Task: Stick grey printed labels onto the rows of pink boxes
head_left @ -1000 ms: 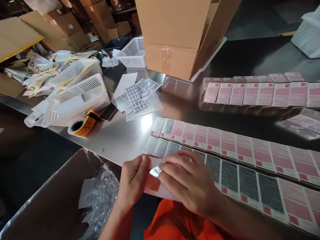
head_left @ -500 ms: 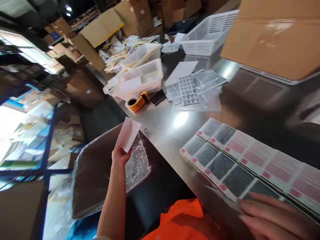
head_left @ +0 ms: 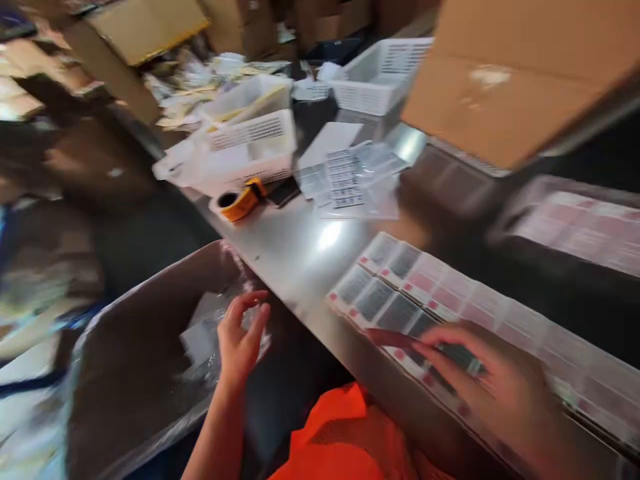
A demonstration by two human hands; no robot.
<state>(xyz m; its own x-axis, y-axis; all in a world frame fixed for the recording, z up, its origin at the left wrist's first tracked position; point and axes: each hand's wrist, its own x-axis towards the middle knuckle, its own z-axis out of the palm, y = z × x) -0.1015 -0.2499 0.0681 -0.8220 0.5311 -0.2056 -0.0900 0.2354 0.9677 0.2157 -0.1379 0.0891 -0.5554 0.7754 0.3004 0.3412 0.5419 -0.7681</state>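
Left hand [head_left: 240,337]: open, fingers spread, empty — above the bin [head_left: 125,347] beside the table.
Right hand [head_left: 480,380]: flat on the row of packets [head_left: 400,293] — holds nothing, blurred.

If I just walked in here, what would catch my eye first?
Probably the long rows of pink-and-grey cartons lining the steel table, with the right hand resting on the nearest row. Left of them, the open left hand hovers over a bin holding clear plastic.
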